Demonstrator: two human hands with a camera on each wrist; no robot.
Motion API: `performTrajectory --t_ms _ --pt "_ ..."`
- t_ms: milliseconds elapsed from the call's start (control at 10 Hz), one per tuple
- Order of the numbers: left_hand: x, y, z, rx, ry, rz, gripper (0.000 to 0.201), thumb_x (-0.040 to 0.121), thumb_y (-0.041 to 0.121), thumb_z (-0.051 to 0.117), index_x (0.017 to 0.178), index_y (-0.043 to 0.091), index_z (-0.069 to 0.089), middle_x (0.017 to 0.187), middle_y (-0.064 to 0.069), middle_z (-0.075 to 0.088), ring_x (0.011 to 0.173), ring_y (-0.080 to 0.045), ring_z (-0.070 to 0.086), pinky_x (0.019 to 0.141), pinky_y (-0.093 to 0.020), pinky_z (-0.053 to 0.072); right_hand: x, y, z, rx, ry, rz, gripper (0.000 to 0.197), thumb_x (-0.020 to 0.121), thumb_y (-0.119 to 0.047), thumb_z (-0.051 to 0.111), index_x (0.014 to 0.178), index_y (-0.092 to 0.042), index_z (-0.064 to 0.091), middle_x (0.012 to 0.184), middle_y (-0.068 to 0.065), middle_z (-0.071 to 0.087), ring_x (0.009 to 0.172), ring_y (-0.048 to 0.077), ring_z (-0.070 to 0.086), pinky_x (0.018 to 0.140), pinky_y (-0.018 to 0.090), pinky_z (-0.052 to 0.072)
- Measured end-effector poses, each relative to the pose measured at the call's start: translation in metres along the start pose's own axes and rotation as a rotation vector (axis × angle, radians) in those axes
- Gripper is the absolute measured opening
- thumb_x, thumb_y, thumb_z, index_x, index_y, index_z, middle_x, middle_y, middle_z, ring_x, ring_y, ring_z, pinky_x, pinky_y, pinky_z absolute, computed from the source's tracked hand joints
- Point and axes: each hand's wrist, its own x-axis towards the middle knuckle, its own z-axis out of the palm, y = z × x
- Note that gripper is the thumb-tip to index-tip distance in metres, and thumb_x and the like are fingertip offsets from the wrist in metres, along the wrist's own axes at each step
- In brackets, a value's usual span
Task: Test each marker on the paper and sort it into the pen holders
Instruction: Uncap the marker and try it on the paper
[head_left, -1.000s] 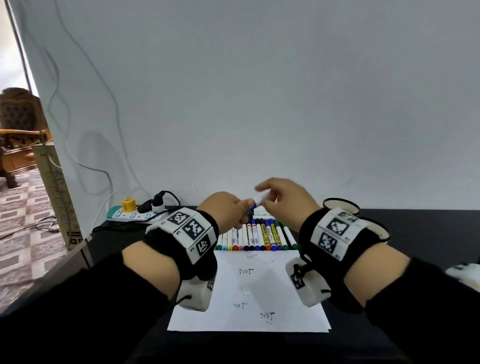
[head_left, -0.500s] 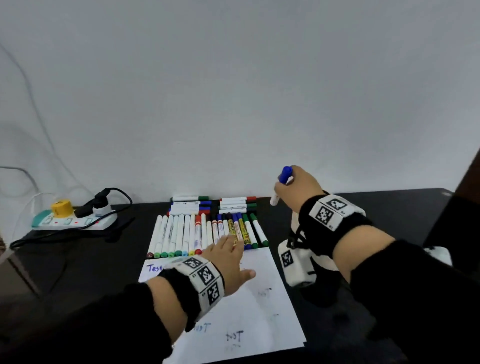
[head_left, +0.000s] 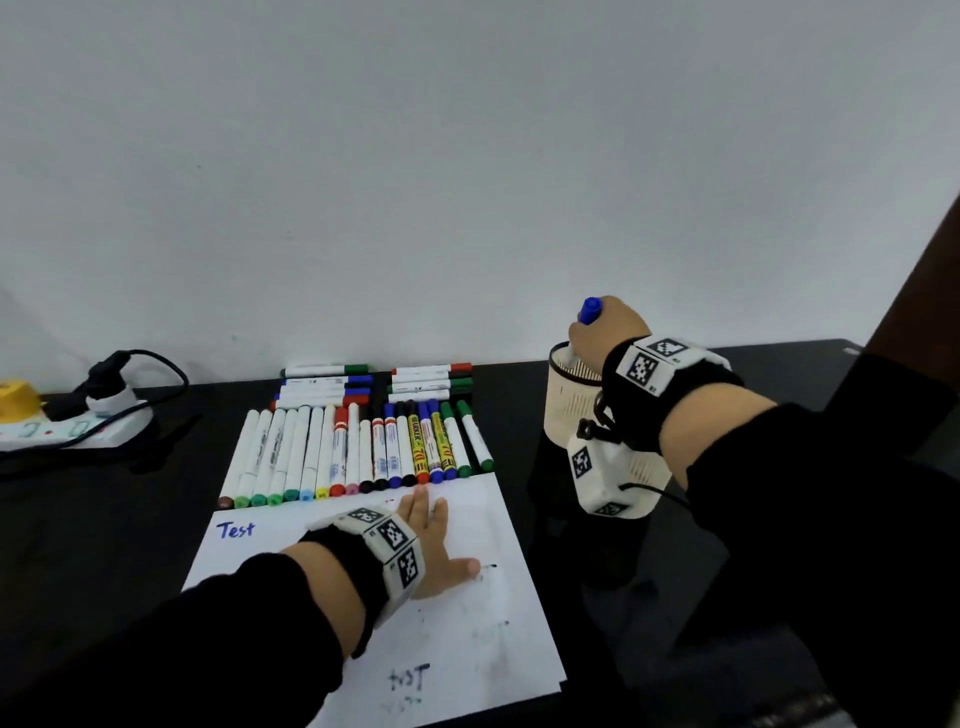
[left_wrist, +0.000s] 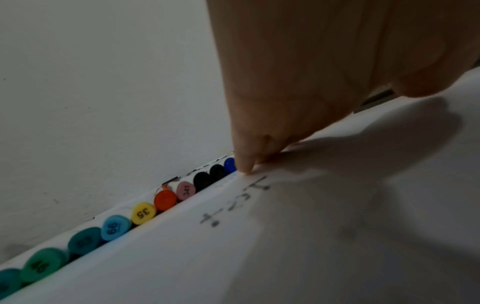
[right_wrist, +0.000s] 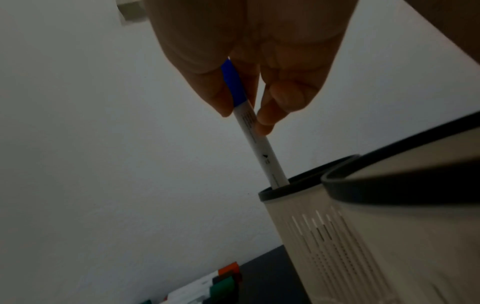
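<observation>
Lowering a blue-capped marker (right_wrist: 249, 131) tip-down into the nearer pen holder (right_wrist: 337, 236), the right hand (head_left: 608, 327) is pinching it near the cap, while the left hand (head_left: 431, 540) is lying flat, fingers straight, on the paper (head_left: 467, 639). Releasing it while tilted risks it catching the rim and tipping out onto the worktop (head_left: 130, 519).

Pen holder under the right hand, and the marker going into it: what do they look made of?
Pen holder: looks like moulded plastic, matte cream wall pierced with rows of thin slots, and a dark rim, possibly rubbery. Marker: seemingly smooth plastic, a white barrel with small print and a glossy blue cap, pinched in the right hand. Neither can be confirmed by look alone.
</observation>
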Motion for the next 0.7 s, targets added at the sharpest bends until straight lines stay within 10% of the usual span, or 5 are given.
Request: performTrajectory --t_ms 300,700 --pt "0.004 0.001 0.004 0.003 -0.008 -0.011 0.088 0.093 0.061 0.029 0.147 0.010 -0.018 0.152 -0.012 -0.028 0.143 -0.027 -0.017 0.117 -0.045 -0.001 0.016 0.010 0.013 -0.180 -0.083 0.056 0.014 0.092 -0.022 0.050 0.085 -0.010 0.049 0.071 0.004 0.050 0.059 0.016 0.046 0.065 0.031 0.037" --pt "0.007 0.000 0.004 0.015 -0.017 -0.007 0.088 0.092 0.062 0.028 0.147 0.010 -0.018 0.152 -0.011 -0.027 0.143 -0.027 -0.017 0.118 -0.044 0.000 0.008 0.016 0.014 -0.134 -0.073 0.046 0.030 0.088 -0.018 0.053 0.111 -0.004 0.067 0.112 0.013 0.068 0.099 0.029 0.065 0.088 0.036 0.051"
